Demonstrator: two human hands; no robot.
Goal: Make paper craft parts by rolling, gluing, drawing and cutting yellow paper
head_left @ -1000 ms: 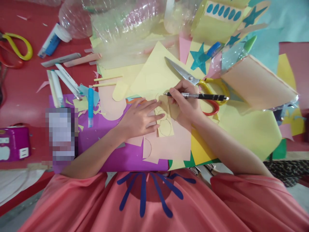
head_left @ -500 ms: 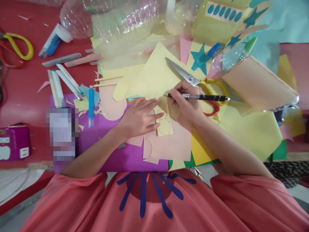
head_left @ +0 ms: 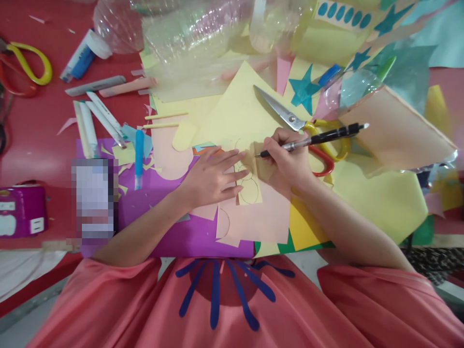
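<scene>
My left hand (head_left: 212, 180) lies flat with fingers spread on a small yellow paper strip (head_left: 256, 197). Circles are drawn on the strip, and my fingers cover part of it. In my right hand (head_left: 292, 159) is a black and silver pen (head_left: 331, 134), its tip low over the paper just right of the strip's upper part. Pale pink paper (head_left: 270, 224) lies beneath the strip. Scissors (head_left: 290, 117) with yellow and red handles rest just beyond my right hand.
Purple sheet (head_left: 203, 241) and yellow paper (head_left: 391, 198) spread under my arms. Markers (head_left: 105, 118), a phone (head_left: 94, 200) and a purple box (head_left: 21, 212) are at left. Plastic bottles (head_left: 195, 29) lie at the back, a blue star (head_left: 305, 90) and a pinkish panel (head_left: 398, 128) at right.
My right hand has shifted slightly toward me, and the pen now tilts more steeply, its tip lower beside the strip. My left hand stays on the strip. The view has moved slightly.
</scene>
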